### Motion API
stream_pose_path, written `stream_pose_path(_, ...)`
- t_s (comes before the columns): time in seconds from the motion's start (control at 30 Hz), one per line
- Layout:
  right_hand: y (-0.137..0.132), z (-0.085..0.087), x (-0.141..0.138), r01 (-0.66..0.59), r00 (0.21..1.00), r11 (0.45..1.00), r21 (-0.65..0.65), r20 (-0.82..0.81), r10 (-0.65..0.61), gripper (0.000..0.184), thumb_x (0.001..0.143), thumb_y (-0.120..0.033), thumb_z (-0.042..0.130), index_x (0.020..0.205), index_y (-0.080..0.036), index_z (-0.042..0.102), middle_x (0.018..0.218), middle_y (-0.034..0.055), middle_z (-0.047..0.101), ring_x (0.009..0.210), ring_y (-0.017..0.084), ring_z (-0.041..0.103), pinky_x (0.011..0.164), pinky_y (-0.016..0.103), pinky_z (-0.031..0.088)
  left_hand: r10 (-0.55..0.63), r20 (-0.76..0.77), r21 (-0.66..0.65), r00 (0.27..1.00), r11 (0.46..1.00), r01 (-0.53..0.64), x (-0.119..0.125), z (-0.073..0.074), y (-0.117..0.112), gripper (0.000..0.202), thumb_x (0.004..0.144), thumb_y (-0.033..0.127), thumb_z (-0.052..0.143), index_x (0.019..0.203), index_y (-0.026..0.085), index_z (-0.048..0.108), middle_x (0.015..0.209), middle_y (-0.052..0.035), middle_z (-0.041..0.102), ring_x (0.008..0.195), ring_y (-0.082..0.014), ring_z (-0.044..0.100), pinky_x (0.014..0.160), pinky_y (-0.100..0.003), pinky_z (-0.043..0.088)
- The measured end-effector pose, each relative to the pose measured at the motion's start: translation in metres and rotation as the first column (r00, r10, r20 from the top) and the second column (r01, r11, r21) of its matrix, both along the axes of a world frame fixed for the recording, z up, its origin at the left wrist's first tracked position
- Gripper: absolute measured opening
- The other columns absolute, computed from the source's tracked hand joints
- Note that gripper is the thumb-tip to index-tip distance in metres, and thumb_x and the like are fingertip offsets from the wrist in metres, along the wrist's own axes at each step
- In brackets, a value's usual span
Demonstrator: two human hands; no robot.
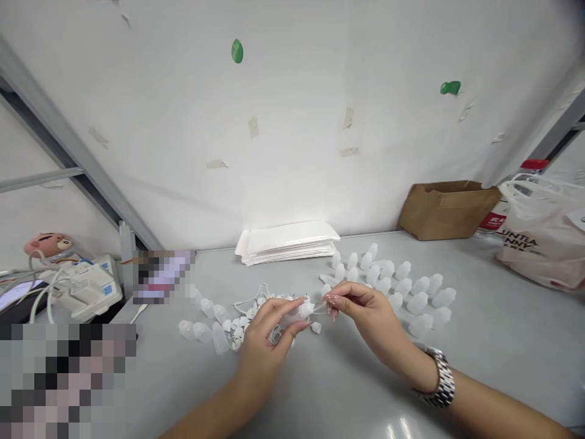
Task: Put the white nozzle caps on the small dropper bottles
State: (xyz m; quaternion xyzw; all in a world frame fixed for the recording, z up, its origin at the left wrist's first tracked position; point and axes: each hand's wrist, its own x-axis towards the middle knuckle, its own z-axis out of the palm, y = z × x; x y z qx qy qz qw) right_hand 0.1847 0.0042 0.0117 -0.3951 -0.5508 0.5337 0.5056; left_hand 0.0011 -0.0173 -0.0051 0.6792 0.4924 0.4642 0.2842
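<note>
My left hand [267,335] grips a small translucent squeeze bottle [291,315] that lies sideways, its white nozzle end pointing right. Thumb and fingertips of my right hand [372,314] are pinched together on a thin white strand [322,306] at that nozzle end. Exactly how the strand joins the bottle is too small to tell. A loose white cap [315,327] rests on the table just below. Behind and left of my left hand spreads a pile of small white caps and looped plastic pieces [240,326], partly hidden by that hand.
Several similar bottles [418,303] stand at the right, and several more [202,332] lie at the left. White padded envelopes [290,241] are stacked by the wall. Farther right are a cardboard box [445,213] and a plastic bag [543,238]. Cables and a power strip [89,289] sit far left.
</note>
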Motion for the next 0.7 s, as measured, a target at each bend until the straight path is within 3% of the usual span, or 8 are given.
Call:
stream_pose_path(0.13,0.0035,-0.0050,-0.0014,-0.033,0.997,0.999,-0.027,-0.067,0.031,0.015,0.076,-0.031,0.063,0.066,-0.020,0.063,0.059,-0.0022,0.058,0.063,0.011,0.055,0.066,0.025,0.044,-0.023,-0.040,0.000,0.999,1.000,0.023,0.0016,-0.0001,-0.0002,0.024,0.077,0.025,0.061,0.100,0.028,0.066,0.084,-0.0006,0.062,0.078,-0.0145,0.058,0.069,-0.025,0.046)
stream_pose_path(0.7,0.0021,-0.0022,-0.0027,-0.030,0.998,0.998,-0.055,-0.049,0.028,0.014,0.075,-0.031,0.063,0.067,-0.019,0.063,0.057,-0.0028,0.057,0.062,0.012,0.054,0.066,0.026,0.044,-0.031,-0.057,-0.032,0.998,0.999,0.029,0.0013,-0.0019,0.0007,0.024,0.078,0.028,0.059,0.102,0.029,0.065,0.084,-0.0011,0.062,0.077,-0.0151,0.057,0.068,-0.026,0.046)
